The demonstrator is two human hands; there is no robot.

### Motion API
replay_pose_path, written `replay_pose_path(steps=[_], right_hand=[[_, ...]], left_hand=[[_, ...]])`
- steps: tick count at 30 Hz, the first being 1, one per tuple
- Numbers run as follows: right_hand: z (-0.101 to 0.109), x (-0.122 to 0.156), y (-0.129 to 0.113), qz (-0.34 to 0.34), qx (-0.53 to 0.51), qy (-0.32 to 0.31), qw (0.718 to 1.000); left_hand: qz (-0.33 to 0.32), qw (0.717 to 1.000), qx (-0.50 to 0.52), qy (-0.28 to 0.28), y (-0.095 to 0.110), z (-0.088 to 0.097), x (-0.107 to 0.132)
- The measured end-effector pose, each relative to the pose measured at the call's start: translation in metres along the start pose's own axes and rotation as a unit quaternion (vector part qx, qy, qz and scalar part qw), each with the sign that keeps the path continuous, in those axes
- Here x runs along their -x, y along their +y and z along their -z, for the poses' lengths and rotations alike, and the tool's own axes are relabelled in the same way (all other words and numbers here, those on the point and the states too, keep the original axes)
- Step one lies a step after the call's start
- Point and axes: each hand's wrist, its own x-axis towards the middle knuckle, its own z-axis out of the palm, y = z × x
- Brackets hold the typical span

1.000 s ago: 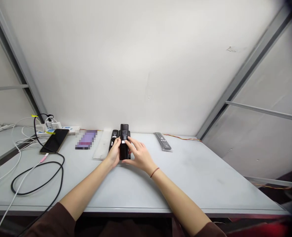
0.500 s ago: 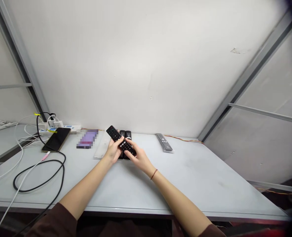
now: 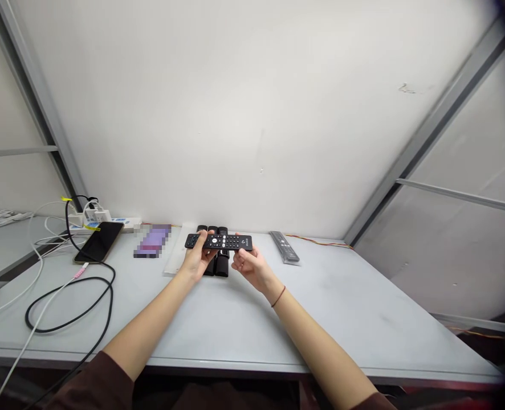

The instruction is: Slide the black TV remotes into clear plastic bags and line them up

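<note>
Two-handed grip: your left hand (image 3: 199, 257) and your right hand (image 3: 251, 269) have their fingers closed on the ends of a black remote control (image 3: 219, 242) (buttons facing up), held crosswise above a row of black remotes (image 3: 222, 265) on a white table (image 3: 342, 296).

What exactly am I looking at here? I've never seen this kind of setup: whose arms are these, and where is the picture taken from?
There is no machine here. These are a person's own bare arms, filmed by a camera worn on their head that looks forward and down. The left hand and right hand together hold a black remote control level, buttons up. Beneath it, on a pale grey table, lie other black remotes. To the left are a smartphone, a pixelated purple item and a power strip with cables. To the right lies a grey remote in clear plastic.
</note>
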Motion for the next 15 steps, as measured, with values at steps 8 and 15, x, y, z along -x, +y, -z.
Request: replay_pose_path(steps=[8,15], right_hand=[[0.015,-0.01,0.003,-0.002,-0.03,0.083,0.996],[0.016,-0.013,0.005,-0.078,-0.107,0.123,0.984]], left_hand=[[-0.097,0.984,-0.119,-0.092,-0.012,-0.008,0.018],[-0.158,0.947,-0.235,-0.155,-0.014,-0.007,0.03]])
